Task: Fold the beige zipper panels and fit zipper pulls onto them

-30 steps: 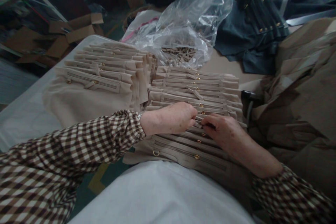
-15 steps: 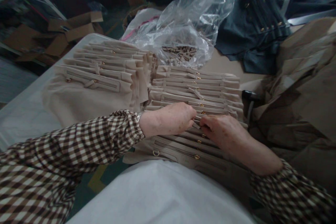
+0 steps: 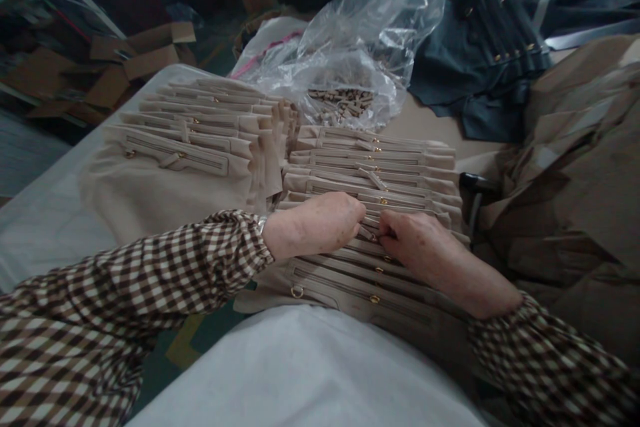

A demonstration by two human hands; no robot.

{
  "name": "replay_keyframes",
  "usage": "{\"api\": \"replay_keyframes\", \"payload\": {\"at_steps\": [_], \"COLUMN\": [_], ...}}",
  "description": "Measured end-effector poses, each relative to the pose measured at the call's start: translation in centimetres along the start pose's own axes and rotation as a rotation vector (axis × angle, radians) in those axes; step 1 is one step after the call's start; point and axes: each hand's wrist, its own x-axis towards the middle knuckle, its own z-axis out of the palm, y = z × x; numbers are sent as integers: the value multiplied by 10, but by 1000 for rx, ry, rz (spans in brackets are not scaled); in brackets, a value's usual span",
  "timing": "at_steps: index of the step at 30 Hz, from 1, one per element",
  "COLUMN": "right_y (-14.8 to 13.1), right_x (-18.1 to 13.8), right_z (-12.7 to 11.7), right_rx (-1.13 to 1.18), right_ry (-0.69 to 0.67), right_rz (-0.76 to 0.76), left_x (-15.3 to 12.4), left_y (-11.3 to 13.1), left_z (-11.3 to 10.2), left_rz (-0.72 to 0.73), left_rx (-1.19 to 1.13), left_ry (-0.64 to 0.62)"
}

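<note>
A fanned stack of beige fabric pieces with zippers and small gold rings [image 3: 370,173] lies in front of me. My left hand [image 3: 320,221] and my right hand [image 3: 417,247] meet over the middle of this stack, both with fingers pinched together on a small zipper pull tab between them. Both sleeves are brown and white check. A second fanned stack of the same beige pieces [image 3: 200,140] lies to the left, apart from both hands.
A clear plastic bag [image 3: 360,60] holding several small beige tabs [image 3: 343,101] sits behind the stacks. Dark blue garments [image 3: 480,60] lie at the back right, and a brown fabric heap [image 3: 585,173] fills the right. Cardboard boxes [image 3: 140,57] are at the back left. White cloth [image 3: 300,373] covers my lap.
Both hands have shifted slightly left and up along the stack, staying pinched together. My right forearm has drawn in a little.
</note>
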Motion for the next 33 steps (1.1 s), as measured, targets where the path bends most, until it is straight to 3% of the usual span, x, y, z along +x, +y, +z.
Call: {"api": "replay_keyframes", "payload": {"at_steps": [3,5,9,12,17,22,25,30,33], "right_y": [3,2,-8,-20,-29,-32,-32,-21,-8], "right_x": [-1,-2,-4,-4,-4,-8,-11,-19,-30], "right_z": [-1,-2,-6,-6,-2,2,4,-7,-14], "right_rx": [84,186,587,939,1419,1619,1688,1597,1301], "right_ry": [13,64,206,222,225,7,22,348,307], "right_rz": [-24,-20,-60,-65,14,131,148,173,162], "left_x": [-5,-9,-13,-11,-2,1,1,-2,0], "left_y": [-10,-16,-14,-3,11,14,14,12,11], "left_z": [-1,-1,-1,-1,8,17,17,10,10], "left_rz": [-1,23,-28,31,99,74,71,21,-43], "left_rx": [-221,-503,-1241,-1531,-1610,-1633,-1624,-1556,-1424], "left_ry": [69,106,-49,-98,-49,-9,-23,-20,25]}}
